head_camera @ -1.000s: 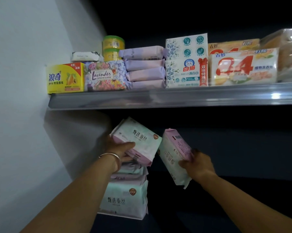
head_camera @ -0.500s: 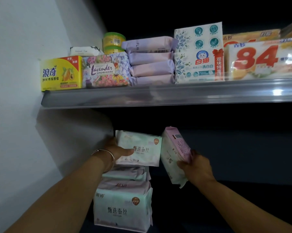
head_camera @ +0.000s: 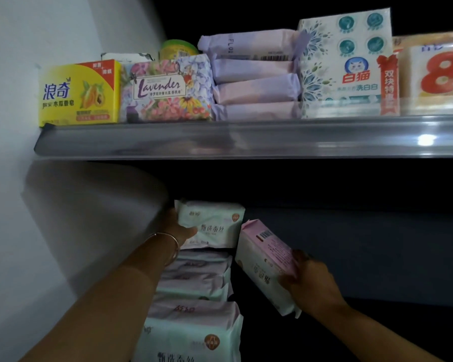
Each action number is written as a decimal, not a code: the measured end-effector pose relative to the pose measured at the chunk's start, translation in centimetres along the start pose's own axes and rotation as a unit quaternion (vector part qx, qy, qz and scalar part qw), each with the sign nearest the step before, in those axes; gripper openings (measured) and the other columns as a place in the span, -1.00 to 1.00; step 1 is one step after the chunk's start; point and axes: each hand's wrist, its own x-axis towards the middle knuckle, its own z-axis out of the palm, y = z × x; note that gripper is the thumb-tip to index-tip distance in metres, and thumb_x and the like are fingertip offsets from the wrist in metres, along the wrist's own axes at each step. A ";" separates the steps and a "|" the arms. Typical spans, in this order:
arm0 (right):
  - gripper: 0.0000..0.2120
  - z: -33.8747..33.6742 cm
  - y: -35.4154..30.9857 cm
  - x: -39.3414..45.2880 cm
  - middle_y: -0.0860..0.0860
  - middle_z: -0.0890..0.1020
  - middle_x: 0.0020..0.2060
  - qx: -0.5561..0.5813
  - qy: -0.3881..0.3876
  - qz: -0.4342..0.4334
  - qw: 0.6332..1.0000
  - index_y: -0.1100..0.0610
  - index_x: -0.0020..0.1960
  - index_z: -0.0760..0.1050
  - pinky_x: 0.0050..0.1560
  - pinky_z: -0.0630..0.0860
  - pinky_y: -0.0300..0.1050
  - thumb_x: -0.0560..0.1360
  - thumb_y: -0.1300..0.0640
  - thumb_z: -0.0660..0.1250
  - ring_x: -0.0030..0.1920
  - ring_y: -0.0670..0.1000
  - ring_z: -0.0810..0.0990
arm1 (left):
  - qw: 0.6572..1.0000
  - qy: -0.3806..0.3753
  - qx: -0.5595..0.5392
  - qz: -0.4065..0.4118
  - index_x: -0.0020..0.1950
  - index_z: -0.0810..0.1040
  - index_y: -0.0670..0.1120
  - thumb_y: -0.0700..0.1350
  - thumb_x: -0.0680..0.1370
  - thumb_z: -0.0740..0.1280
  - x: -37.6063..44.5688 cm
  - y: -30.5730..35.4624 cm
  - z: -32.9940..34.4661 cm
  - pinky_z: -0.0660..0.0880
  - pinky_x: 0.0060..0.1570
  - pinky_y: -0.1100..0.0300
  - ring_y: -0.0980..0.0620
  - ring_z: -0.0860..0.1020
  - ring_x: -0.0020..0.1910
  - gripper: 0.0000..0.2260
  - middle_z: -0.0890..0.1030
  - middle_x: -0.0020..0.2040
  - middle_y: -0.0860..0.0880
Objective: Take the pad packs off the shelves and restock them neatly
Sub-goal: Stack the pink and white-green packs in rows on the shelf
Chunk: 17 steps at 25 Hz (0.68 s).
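Note:
Under the grey upper shelf (head_camera: 246, 139), a row of mint and pink pad packs (head_camera: 194, 280) stands in the dark lower bay. My left hand (head_camera: 179, 228), with a bangle on the wrist, grips a mint pad pack (head_camera: 215, 226) upright at the back of that row. Just to the right, my right hand (head_camera: 308, 280) holds a second pack (head_camera: 264, 259) tilted, pink barcode side up, apart from the row. A stack of lilac pad packs (head_camera: 254, 79) lies on the upper shelf.
The upper shelf also carries a yellow soap box (head_camera: 79, 94), a Lavender pack (head_camera: 165, 90), a white-and-teal soap pack (head_camera: 348, 66) and an orange "84" pack (head_camera: 436, 74). A white wall (head_camera: 37, 231) closes the left side. The lower bay right of the packs is dark.
My left hand has turned its mint pack from tilted to upright and pushed it back onto the row. My right hand's pack has stayed beside it. The view has moved closer.

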 end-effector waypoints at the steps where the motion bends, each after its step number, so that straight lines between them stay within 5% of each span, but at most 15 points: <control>1: -0.47 0.2 0.0 0.1 0.07 0.48 0.25 -0.003 -0.002 -0.004 1.000 0.11 0.40 0.28 0.12 0.47 -0.17 0.50 0.06 0.35 0.20 0.08 0.52 | 0.999 0.001 0.048 0.000 0.16 0.49 -0.17 -0.20 0.21 0.57 -0.1 -0.1 0.1 0.48 0.17 -0.12 -0.21 0.55 0.12 -0.44 0.57 0.15 -0.25; 5: -0.48 1.3 0.2 0.9 0.07 0.47 0.26 -0.008 -0.005 -0.013 1.000 0.12 0.40 0.29 0.16 0.50 -0.13 0.49 0.08 0.36 0.21 0.08 0.52 | 0.957 0.026 0.290 0.013 0.50 0.15 -0.07 -0.18 0.38 0.50 -1.2 -0.8 -0.6 0.37 0.30 0.00 -0.23 0.39 0.30 -0.21 0.36 0.36 -0.22; 7: -0.49 1.9 0.2 1.0 0.08 0.48 0.25 -0.006 -0.005 -0.018 1.000 0.13 0.38 0.31 0.17 0.50 -0.11 0.48 0.10 0.36 0.21 0.09 0.53 | 0.896 0.055 0.434 0.074 0.51 0.11 0.02 -0.15 0.44 0.44 -2.2 -0.5 -0.9 0.40 0.25 -0.01 -0.25 0.35 0.29 -0.25 0.26 0.36 -0.24; 9: -0.52 2.3 0.0 0.9 0.08 0.49 0.24 -0.009 -0.006 -0.023 1.000 0.14 0.35 0.33 0.15 0.49 -0.14 0.48 0.10 0.36 0.20 0.08 0.53 | 0.871 0.038 0.476 0.116 0.52 0.09 0.04 -0.20 0.52 0.32 -2.5 -0.2 -0.8 0.45 0.18 0.01 -0.22 0.42 0.25 -0.35 0.31 0.35 -0.21; 13: -0.55 2.4 0.1 0.8 0.09 0.50 0.22 -0.013 -0.005 -0.026 1.000 0.14 0.34 0.34 0.12 0.50 -0.13 0.49 0.12 0.36 0.18 0.09 0.53 | 0.918 -0.033 0.383 0.096 0.51 0.07 0.04 -0.29 0.53 0.27 -2.5 -0.2 0.3 0.50 0.12 0.06 -0.15 0.54 0.15 -0.36 0.52 0.25 -0.16; 17: -0.57 2.2 0.7 1.0 0.09 0.50 0.19 -0.010 -0.009 -0.027 1.000 0.14 0.31 0.35 0.10 0.52 -0.12 0.48 0.13 0.36 0.15 0.10 0.54 | 0.948 -0.104 0.294 0.064 0.52 0.05 0.11 -0.38 0.52 0.18 -2.5 -0.3 0.9 0.47 0.16 0.12 -0.15 0.50 0.19 -0.32 0.44 0.31 -0.18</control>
